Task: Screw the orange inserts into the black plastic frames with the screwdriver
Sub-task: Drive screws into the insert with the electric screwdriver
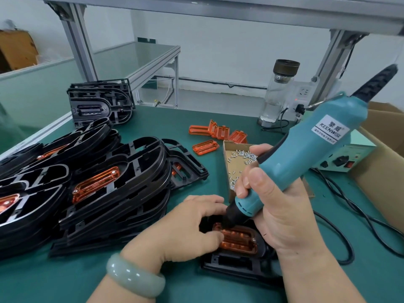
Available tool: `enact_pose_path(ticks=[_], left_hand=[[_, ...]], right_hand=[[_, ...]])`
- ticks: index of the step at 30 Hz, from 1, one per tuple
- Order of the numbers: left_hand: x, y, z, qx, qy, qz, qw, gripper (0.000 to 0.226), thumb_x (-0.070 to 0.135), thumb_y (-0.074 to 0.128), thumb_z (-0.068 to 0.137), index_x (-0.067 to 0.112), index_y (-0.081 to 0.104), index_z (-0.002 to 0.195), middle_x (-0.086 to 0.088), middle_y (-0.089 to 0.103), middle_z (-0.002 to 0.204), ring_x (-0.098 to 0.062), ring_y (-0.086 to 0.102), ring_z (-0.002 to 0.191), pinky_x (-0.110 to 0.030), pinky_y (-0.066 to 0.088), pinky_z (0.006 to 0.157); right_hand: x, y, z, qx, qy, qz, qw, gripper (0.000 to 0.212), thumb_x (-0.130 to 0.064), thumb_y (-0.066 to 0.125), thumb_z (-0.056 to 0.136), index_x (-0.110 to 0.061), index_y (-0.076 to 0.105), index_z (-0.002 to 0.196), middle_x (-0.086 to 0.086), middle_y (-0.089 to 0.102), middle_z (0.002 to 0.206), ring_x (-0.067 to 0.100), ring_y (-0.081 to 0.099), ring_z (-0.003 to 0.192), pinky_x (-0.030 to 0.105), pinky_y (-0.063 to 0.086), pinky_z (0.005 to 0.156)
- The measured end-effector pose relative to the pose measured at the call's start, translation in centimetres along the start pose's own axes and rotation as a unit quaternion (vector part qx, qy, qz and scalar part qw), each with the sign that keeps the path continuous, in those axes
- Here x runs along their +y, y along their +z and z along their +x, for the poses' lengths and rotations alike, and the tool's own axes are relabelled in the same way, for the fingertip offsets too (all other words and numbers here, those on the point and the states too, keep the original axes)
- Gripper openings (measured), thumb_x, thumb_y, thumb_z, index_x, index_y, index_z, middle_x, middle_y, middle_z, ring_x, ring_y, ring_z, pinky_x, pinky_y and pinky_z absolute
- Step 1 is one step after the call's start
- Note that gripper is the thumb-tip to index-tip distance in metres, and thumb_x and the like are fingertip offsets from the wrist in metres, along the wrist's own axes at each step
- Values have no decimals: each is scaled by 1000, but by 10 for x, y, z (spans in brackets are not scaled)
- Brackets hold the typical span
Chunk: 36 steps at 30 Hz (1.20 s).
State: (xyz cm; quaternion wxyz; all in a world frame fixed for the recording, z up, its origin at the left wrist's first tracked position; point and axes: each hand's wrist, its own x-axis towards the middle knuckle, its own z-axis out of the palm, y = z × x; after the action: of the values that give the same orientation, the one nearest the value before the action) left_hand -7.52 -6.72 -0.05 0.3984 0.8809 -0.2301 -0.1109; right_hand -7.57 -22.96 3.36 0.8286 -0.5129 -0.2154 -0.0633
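White walls [218, 51] are closing in the room; aluminium posts [80, 47] are holding an overhead beam [218, 9]; a neighbouring bench [142, 55] is standing behind the green-topped table [175, 119].

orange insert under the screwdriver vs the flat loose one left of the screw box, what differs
The seated insert, under the screwdriver, is in a black frame, held by the left hand; the loose insert lies bare on the mat. The seated insert has a screw, the loose insert none. Both are orange.

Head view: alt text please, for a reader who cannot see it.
The right hand grips a teal electric screwdriver, tip down on an orange insert seated in a black frame; the left hand holds the insert steady. Stacked frames with inserts lie left.
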Motion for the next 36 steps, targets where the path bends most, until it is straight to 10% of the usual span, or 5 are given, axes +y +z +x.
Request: enact_pose_path(ticks=[21,36], left_hand=[[0,6,0,61,-7,36,997,40,26,65,81,46,54,113,41,37,117,15,19,122,-1,14,98],[33,21,21,138,13,170,976,39,33,56,90,38,51,128,10,55,115,-12,41,114,-24,32,97]], right_hand=[[-9,-17,7,139,-65,27,988,16,-13,57,83,-20,59,97,-5,51,58,10,49,52,22,44,58],[-11,-37,17,282,-142,10,949,12,-12,59,89,-19,55,98,-7,53,63,10,50,54,21,45,59]])
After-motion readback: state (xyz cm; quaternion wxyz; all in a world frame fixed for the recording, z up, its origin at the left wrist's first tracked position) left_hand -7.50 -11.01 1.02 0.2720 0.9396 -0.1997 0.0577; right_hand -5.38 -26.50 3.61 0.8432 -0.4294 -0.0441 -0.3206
